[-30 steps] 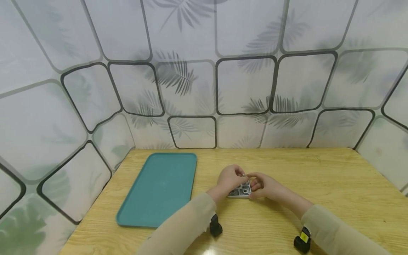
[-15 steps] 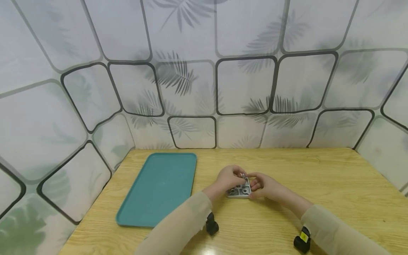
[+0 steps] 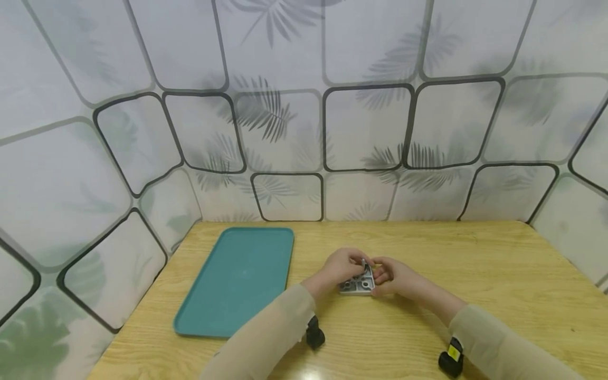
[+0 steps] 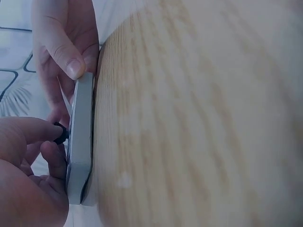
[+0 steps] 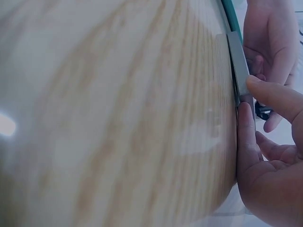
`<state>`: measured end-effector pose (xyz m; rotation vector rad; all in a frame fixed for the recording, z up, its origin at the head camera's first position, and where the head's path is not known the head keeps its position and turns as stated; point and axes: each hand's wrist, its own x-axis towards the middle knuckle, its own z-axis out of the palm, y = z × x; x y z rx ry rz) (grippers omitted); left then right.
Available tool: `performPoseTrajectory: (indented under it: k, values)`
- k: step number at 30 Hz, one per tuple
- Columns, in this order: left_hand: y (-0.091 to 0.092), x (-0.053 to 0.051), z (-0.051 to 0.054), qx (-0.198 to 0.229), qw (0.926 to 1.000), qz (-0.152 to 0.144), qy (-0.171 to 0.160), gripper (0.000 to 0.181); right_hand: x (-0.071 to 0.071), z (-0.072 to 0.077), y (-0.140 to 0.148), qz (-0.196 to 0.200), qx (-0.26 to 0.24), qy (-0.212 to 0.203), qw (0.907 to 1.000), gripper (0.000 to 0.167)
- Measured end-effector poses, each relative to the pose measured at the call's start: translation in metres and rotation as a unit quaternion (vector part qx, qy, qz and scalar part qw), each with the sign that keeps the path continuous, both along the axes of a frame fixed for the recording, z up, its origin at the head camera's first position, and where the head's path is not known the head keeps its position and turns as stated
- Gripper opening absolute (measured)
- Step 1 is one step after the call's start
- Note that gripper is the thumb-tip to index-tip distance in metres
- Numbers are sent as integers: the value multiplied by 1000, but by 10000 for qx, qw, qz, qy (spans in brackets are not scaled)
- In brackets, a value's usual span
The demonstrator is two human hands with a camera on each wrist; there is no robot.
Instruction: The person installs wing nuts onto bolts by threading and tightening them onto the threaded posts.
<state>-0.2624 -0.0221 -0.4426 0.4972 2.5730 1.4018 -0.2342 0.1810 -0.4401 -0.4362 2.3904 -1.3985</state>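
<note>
A flat grey plate-like block (image 3: pixel 363 285) with recesses and round raised rings on its upper face lies low over the table in the head view. In the left wrist view the block's pale side edge (image 4: pixel 81 142) shows. My left hand (image 3: pixel 340 266) pinches a small dark knob-like piece (image 4: pixel 60 134) between thumb and finger, against the block's upper face; its exact kind is unclear. My right hand (image 3: pixel 400 277) holds the block's right edge. In the right wrist view, the right thumb presses the edge, with a finger along its side. The left hand covers part of the block.
A teal rectangular tray (image 3: pixel 242 274) lies on the wooden table (image 3: pixel 475 274) to the left of the hands. A pale patterned curtain (image 3: pixel 366 126) stands behind and beside the table. Black wrist cameras sit at both sleeves.
My left hand has turned slightly and its wrist has shifted a little left, still pinching the dark piece. My right hand stays on the block's edge.
</note>
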Motion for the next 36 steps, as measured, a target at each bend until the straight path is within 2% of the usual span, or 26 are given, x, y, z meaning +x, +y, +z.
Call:
performPoseTrajectory:
  k: [8,12,16,19,24,31,36]
  values:
    - [-1,0,-3,124,9997,-14,-205,26,2,-1,1,45,25,-57,10000,88]
    - [-1,0,-4,247,9990,212,-320,31,2,-1,1,76,10,-35,10000,85]
    - [0,0,-3,373,9975,492,-341,25,2,0,0,68,-38,-43,10000,84]
    - [1,1,-2,347,9973,594,-246,22,2,0,1,112,-39,-19,9999,84]
    - [2,1,0,251,9977,609,-154,17,1,-1,0,91,-76,-36,9999,83]
    - [2,0,1,264,9976,598,-248,14,0,-1,0,64,-74,-49,9999,83]
    - [2,-2,-1,186,9981,543,-200,12,0,-1,2,113,-65,1,9999,82]
